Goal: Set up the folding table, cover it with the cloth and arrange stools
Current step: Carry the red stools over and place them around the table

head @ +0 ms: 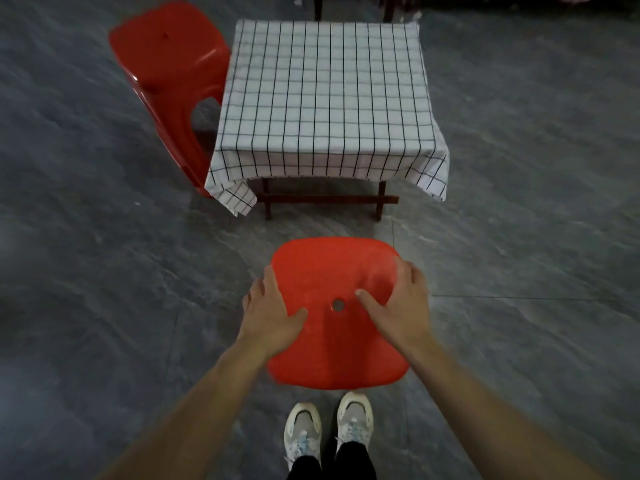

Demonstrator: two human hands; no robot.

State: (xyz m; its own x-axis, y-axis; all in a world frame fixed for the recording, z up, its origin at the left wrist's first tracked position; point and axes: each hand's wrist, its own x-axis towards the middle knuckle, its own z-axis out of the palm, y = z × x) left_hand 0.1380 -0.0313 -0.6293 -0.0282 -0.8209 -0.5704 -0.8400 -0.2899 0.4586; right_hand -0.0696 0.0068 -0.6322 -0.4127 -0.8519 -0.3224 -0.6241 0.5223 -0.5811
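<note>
the floor [519, 271] is dark grey veined stone tile, with a thin joint line running out to the right of the work area. the folding table [329, 199] stands unfolded on it, upper centre of the view, its dark wooden legs and cross rail showing below the hem. the cloth [325, 98], white with a black grid, covers the whole top and hangs over all visible edges; the two near corners droop lower than the hem between them. judgement: table set-up and covering are complete, and only stool placement remains. the first stool [169, 64], red plastic, stands upright at the left side of the table, just beside the hanging cloth. the second stool [332, 271] is near the front edge of the table but apart from it, directly ahead of the person's shoes [303, 431]. its seat faces up and its legs are hidden beneath the seat, so whether it rests on the floor or is carried cannot be determined. the seat is a rounded rectangle; its slightly longer axis appears to run from the person toward the table, and its far edge lies roughly parallel to the table's front edge. the left hand [270, 317] grasps the seat's left edge, thumb on top. the right hand [405, 306] grasps the right edge, thumb lying near the centre hole [337, 304]. judgement: the remaining step is to seat this stool squarely at the front side.
</note>
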